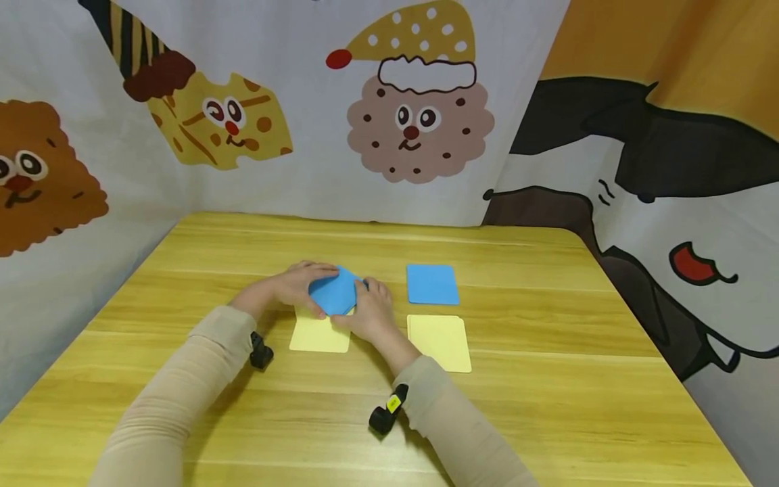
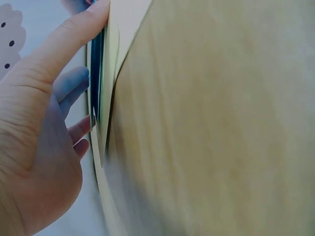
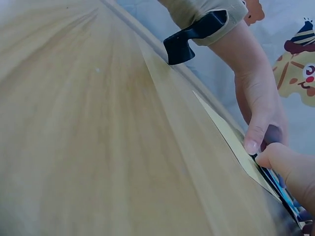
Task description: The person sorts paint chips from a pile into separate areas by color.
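Both hands hold a thin bundle of blue square cards [image 1: 335, 292], turned cornerwise over a yellow square card [image 1: 319, 337]. My left hand [image 1: 298, 284] grips the left side, with its fingers along the far edge and its thumb at the near edge. From the right, my right hand [image 1: 372, 311] holds the opposite side, its thumb on the near right edge. Edge-on in the left wrist view, the blue cards [image 2: 97, 73] show as dark layers beside the left thumb. In the right wrist view both thumbs nearly meet at the near corner. The far fingers are partly hidden.
To the right lies a blue square card [image 1: 433, 284], and nearer the body a slightly offset stack of yellow cards [image 1: 439, 343]. All are on a wood-grain table [image 1: 578, 406]. A printed curtain [image 1: 304, 189] hangs behind it. Black wrist cameras [image 1: 383, 418] sit below the cuffs.
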`<move>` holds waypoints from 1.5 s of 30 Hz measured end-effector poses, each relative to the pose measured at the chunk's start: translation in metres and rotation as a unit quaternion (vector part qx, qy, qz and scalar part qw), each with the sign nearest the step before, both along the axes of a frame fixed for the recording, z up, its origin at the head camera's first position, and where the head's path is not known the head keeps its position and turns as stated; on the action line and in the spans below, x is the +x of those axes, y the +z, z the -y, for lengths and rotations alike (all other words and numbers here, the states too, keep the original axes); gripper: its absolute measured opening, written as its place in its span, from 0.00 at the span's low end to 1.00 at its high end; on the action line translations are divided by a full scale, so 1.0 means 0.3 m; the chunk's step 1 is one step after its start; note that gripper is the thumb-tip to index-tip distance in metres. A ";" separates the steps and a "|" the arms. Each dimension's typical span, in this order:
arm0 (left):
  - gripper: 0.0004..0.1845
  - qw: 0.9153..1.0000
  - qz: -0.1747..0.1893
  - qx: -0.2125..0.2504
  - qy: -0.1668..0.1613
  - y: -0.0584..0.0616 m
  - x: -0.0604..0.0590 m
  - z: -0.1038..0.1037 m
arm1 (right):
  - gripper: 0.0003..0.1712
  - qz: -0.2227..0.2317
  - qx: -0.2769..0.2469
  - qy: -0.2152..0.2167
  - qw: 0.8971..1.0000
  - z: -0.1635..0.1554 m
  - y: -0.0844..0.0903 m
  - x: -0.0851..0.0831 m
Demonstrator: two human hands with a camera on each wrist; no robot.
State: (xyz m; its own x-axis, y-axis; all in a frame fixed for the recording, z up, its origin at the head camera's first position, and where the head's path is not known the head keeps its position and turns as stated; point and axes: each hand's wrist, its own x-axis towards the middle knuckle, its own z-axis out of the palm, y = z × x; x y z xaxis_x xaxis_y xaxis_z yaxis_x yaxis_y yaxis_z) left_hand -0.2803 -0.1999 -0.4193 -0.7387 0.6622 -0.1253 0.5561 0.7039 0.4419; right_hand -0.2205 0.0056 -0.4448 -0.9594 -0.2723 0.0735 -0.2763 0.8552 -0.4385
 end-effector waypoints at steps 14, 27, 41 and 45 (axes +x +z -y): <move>0.59 1.000 0.003 -0.020 -0.001 0.006 -0.009 -0.001 | 0.52 -0.002 -0.017 0.022 1.000 -0.009 -0.012 -0.008; 0.59 0.999 -0.040 0.015 -0.006 0.015 0.014 -0.007 | 0.54 0.012 -0.045 0.053 0.997 -0.041 0.011 -0.003; 0.58 0.996 -0.070 0.061 0.014 0.032 0.056 -0.021 | 0.54 0.011 -0.070 0.104 0.992 -0.107 0.037 -0.013; 0.57 0.994 -0.082 0.068 0.012 0.031 0.064 -0.028 | 0.55 0.003 -0.071 0.114 0.991 -0.125 0.043 -0.011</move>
